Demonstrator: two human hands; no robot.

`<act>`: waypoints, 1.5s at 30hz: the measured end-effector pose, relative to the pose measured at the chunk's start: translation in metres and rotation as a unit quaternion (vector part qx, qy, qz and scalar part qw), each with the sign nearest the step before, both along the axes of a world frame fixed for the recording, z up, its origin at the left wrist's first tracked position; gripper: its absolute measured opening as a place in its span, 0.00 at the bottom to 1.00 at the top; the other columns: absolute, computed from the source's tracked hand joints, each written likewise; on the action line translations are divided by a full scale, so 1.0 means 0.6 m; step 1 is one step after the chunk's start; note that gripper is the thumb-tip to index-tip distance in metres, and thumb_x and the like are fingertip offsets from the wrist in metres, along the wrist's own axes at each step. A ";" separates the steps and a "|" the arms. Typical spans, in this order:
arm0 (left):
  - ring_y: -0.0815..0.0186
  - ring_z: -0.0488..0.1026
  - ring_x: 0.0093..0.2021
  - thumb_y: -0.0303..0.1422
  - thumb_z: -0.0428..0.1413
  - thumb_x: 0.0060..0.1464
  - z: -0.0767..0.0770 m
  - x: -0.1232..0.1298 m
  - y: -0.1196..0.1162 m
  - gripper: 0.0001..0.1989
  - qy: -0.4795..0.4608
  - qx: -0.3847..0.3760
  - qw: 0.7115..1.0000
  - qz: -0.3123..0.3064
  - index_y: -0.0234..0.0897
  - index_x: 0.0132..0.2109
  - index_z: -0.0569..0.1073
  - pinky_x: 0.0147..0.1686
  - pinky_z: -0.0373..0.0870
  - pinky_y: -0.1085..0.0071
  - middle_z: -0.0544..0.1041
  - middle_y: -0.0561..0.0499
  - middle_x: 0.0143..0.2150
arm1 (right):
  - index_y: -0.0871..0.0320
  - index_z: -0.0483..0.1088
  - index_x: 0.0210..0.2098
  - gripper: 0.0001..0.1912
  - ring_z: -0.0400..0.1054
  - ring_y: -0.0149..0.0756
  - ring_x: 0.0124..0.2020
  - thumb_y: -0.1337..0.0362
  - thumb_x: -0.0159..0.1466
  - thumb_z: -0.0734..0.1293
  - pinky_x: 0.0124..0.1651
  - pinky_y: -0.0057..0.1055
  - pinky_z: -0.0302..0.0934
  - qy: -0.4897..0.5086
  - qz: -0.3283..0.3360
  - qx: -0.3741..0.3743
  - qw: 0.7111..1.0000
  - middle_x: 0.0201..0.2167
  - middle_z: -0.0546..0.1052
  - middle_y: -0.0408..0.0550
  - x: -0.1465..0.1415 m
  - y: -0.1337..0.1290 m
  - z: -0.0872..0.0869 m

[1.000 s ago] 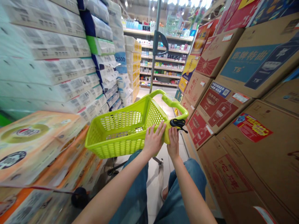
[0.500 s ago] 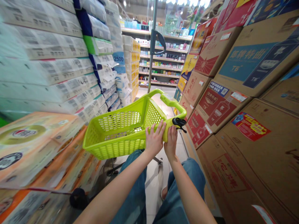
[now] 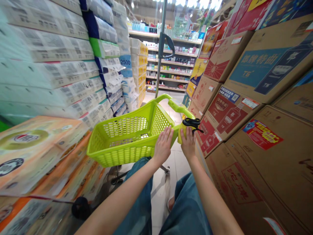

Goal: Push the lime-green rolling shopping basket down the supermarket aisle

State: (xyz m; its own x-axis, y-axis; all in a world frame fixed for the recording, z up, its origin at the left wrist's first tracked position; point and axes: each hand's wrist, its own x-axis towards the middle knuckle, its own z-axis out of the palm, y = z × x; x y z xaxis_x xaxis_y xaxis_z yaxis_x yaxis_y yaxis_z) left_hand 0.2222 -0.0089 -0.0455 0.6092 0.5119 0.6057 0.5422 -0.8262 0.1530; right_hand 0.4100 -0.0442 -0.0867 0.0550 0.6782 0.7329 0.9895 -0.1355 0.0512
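Observation:
A lime-green plastic shopping cart [image 3: 122,155] stands in front of me, its slotted basket pointing left and its handle [image 3: 179,107] rising at the far right. My left hand [image 3: 163,146] lies flat on the cart's near rim, fingers stretched out. To the right of it, my right hand [image 3: 188,143] has its fingers around a yellow item [image 3: 181,133] at the handle end of the cart. Black loops [image 3: 192,122] stick out above those fingers. What kind of item this is, I cannot make out.
Stacked paper packs [image 3: 73,78] rise on the left, above orange packs [image 3: 31,140]. Cardboard cartons [image 3: 254,75] form a wall on the right. A grey pole with a hook [image 3: 161,49] stands beyond the cart. Shelves of small goods [image 3: 171,68] line the back.
My right hand has moved right, away from my left hand, and the yellow item with black loops has shifted right with it. My left hand has flattened on the rim.

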 end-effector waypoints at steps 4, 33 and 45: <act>0.62 0.39 0.74 0.16 0.45 0.47 -0.002 0.004 0.002 0.45 0.007 0.003 1.000 0.008 0.29 0.72 0.42 0.71 0.47 0.58 0.47 0.43 0.74 | 0.59 0.43 0.72 0.44 0.30 0.50 0.74 0.82 0.57 0.54 0.70 0.61 0.45 0.056 -0.012 0.044 0.997 0.73 0.44 0.62 0.018 0.006 0.010; 0.63 0.40 0.74 0.15 0.44 0.48 -0.002 0.003 -0.005 0.45 0.007 0.009 1.000 0.019 0.29 0.72 0.42 0.71 0.49 0.61 0.48 0.44 0.74 | 0.61 0.41 0.72 0.44 0.33 0.50 0.74 0.83 0.57 0.52 0.70 0.61 0.44 0.033 0.007 0.060 0.998 0.73 0.47 0.61 0.038 0.010 0.013; 0.63 0.40 0.74 0.16 0.44 0.50 -0.007 0.004 -0.003 0.42 0.007 0.014 1.000 0.024 0.28 0.72 0.43 0.71 0.48 0.61 0.48 0.44 0.74 | 0.58 0.39 0.73 0.44 0.41 0.48 0.73 0.82 0.59 0.53 0.69 0.58 0.48 -0.029 0.006 0.026 0.999 0.72 0.52 0.59 -0.002 -0.001 0.001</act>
State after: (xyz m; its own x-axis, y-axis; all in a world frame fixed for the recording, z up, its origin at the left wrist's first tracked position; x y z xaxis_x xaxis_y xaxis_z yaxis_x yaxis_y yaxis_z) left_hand 0.2245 -0.0109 -0.0497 0.5924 0.5246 0.6114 0.5837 -0.8026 0.1231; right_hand 0.4090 -0.0451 -0.0863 0.0038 0.6396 0.7687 0.9867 -0.1272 0.1009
